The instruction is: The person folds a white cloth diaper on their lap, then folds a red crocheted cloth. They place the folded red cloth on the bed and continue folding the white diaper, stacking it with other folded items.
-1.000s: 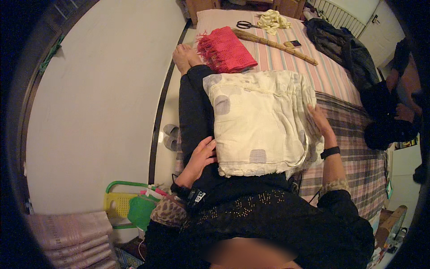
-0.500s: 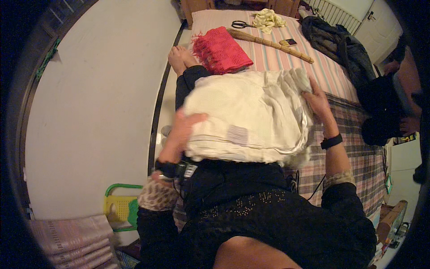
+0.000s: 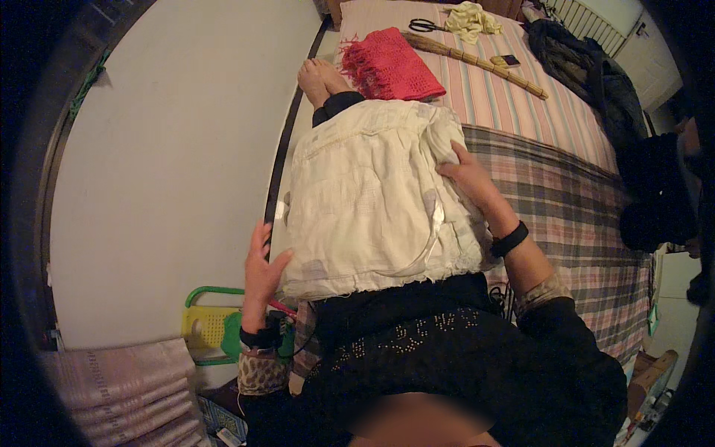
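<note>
Across my lap lies a cream-white folded cloth (image 3: 357,194), wrinkled, with frayed edges, pale patches and a shiny ribbon-like strip near its right side. My right hand (image 3: 473,182) grips the thick, bunched layers at its upper right edge. Just off the cloth's lower left corner is my left hand (image 3: 266,276), open, its fingers and thumb apart; whether the thumb touches the cloth I cannot tell. Beyond the cloth my bare feet (image 3: 316,80) rest near the bed's left edge.
On the striped sheet (image 3: 469,104) are a red fringed cloth (image 3: 395,67), scissors (image 3: 428,26), a straw hand broom (image 3: 484,63), a pale yellow cloth (image 3: 474,21) and a dark garment (image 3: 573,63). A plaid blanket (image 3: 551,201) lies right. A yellow-green chair (image 3: 205,325) stands lower left.
My left hand has come off the cloth's top to outside its left edge. The cloth now lies flatter and reaches closer to me. The right hand has shifted left with its edge.
</note>
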Motion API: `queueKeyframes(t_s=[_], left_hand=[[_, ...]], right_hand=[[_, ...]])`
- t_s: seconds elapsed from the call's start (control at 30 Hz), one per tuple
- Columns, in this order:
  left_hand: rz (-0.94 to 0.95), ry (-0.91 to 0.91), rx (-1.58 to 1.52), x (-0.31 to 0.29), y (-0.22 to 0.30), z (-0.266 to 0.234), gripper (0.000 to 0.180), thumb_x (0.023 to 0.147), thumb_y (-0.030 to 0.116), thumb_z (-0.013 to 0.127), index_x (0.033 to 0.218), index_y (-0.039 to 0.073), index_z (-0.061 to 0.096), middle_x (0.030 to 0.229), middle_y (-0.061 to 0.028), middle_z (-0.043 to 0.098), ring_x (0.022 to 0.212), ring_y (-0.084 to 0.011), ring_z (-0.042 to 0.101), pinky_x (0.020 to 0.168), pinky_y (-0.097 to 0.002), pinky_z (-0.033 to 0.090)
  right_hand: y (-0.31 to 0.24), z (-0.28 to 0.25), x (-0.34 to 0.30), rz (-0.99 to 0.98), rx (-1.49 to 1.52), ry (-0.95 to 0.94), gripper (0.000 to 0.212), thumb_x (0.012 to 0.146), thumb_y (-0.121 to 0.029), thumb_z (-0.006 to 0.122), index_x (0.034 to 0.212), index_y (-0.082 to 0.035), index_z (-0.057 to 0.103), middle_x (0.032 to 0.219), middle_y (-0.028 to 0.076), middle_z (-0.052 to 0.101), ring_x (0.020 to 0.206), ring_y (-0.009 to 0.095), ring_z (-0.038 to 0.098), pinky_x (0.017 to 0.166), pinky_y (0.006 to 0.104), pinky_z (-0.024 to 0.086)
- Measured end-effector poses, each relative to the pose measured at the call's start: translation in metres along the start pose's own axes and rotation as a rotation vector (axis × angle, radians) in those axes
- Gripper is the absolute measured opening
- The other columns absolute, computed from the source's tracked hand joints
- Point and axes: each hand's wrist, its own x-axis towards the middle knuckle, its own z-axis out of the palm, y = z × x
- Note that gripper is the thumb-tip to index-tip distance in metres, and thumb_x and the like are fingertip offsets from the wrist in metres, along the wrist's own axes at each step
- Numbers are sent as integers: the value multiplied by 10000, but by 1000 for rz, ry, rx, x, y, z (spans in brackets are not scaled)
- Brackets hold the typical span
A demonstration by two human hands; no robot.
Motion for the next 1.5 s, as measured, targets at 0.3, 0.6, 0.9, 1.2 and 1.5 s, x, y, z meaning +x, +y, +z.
queueKeyframes(t_s=[0.3, 0.6, 0.9, 1.2, 1.5], left_hand=[[-350, -434, -1167, 49, 96, 102, 616, 939, 395, 604, 1406, 35, 427, 1351, -153, 535, 1220, -239, 541, 1009, -385, 466], [-548, -410, -1502, 33, 51, 69, 544, 989, 395, 481, 1389, 26, 463, 1342, -170, 555, 1240, -290, 536, 1086, -444, 409], [-505, -393, -1210, 65, 9, 90, 497, 885, 109, 636, 1345, -2, 486, 1274, -136, 593, 1133, -260, 608, 979, -399, 518], [-660, -409, -1320, 65, -1, 83, 387, 890, 88, 552, 1261, -22, 546, 1208, -181, 631, 1118, -295, 622, 1029, -434, 493], [-633, -371, -1319, 69, 8, 79, 467, 842, 11, 595, 1297, -47, 509, 1182, -165, 637, 1043, -279, 654, 938, -412, 543]], right_hand=[[-103, 100, -45, -527, -260, -396, 829, 869, -432, 660, 1468, 27, 317, 1447, 281, 420, 1346, 390, 420, 1115, 393, 338], [-68, 88, -56, -350, -78, -570, 663, 861, -379, 689, 1365, 0, 484, 1347, 243, 528, 1281, 375, 485, 1090, 404, 368], [-17, 80, -38, -282, -784, -118, 847, 737, -218, 743, 1482, -109, 354, 1499, 257, 334, 1385, 421, 336, 1125, 407, 330], [45, -30, -5, 61, -362, 106, 737, 789, -145, 622, 1483, -123, 377, 1439, 245, 456, 1315, 370, 469, 1089, 392, 377], [98, -291, -85, 128, -219, 564, 630, 879, -44, 562, 1483, -70, 385, 1397, 132, 519, 1205, 246, 549, 972, 342, 455]])
